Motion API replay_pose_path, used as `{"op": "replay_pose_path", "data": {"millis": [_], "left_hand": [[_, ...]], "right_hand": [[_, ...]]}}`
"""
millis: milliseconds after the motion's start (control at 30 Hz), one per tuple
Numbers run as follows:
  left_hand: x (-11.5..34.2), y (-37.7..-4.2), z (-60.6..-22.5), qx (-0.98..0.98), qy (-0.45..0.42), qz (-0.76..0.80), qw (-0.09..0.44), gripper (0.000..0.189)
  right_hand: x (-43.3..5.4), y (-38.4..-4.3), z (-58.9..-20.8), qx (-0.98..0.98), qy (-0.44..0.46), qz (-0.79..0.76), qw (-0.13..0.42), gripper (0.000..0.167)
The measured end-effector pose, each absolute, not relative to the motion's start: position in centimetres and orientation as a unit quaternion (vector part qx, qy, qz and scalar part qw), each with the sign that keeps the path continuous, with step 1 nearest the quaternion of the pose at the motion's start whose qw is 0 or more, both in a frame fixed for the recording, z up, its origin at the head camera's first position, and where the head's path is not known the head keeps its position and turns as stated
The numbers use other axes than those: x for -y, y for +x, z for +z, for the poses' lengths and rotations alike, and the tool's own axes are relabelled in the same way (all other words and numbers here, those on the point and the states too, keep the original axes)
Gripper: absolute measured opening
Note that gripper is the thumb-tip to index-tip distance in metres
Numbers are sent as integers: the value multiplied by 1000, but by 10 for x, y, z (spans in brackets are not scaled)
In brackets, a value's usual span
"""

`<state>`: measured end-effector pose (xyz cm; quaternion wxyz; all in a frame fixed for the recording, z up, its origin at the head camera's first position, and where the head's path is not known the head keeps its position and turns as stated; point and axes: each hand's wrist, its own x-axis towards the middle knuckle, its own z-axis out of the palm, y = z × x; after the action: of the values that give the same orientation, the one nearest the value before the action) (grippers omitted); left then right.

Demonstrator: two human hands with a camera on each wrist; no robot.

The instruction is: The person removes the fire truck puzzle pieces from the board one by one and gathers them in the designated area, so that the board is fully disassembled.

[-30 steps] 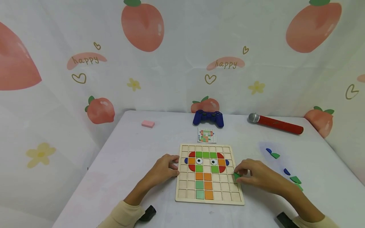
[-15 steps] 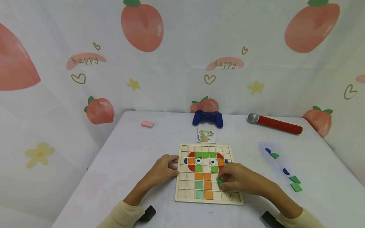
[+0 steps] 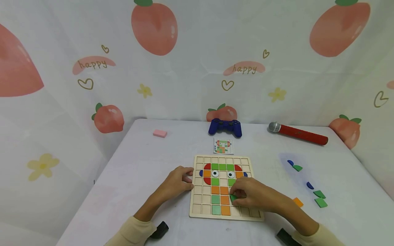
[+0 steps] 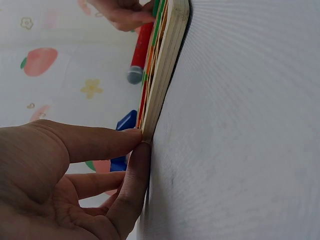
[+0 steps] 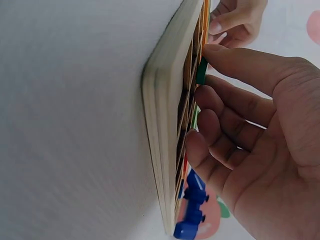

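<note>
A wooden grid board (image 3: 197,216) lies flat on the table, with red, green, orange and blue pieces and two eye tiles set in it. At its left edge my left hand (image 3: 174,182) holds the rim; in the left wrist view the thumb and index fingertips meet the board's side. My right hand (image 3: 253,195) is over the lower right of the grid and pinches a green tile (image 3: 233,197) between thumb and fingers. That tile is beside an orange column, partly covered by the fingers; its edge (image 5: 201,72) shows in the right wrist view.
Behind the board lies a pattern card (image 3: 223,146), then a blue game controller (image 3: 225,127). A pink block (image 3: 160,133) is back left, a red microphone (image 3: 298,133) back right. Loose green pieces (image 3: 321,202), blue half-rounds (image 3: 310,185) and an orange tile (image 3: 298,202) lie right.
My right hand has carried the green tile leftward from the board's right edge to beside the orange column. The orange tile by the right forearm has come into view. My left hand stays put.
</note>
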<state>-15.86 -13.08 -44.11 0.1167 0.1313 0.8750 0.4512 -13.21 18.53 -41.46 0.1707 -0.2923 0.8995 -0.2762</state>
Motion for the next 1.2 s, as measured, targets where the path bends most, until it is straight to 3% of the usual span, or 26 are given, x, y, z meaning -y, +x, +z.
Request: {"op": "replay_pose_path", "data": {"millis": [1200], "left_hand": [[130, -159, -441, -876, 130, 451, 114, 61]], "right_hand": [[-187, -132, -414, -878, -304, -313, 197, 17]]}}
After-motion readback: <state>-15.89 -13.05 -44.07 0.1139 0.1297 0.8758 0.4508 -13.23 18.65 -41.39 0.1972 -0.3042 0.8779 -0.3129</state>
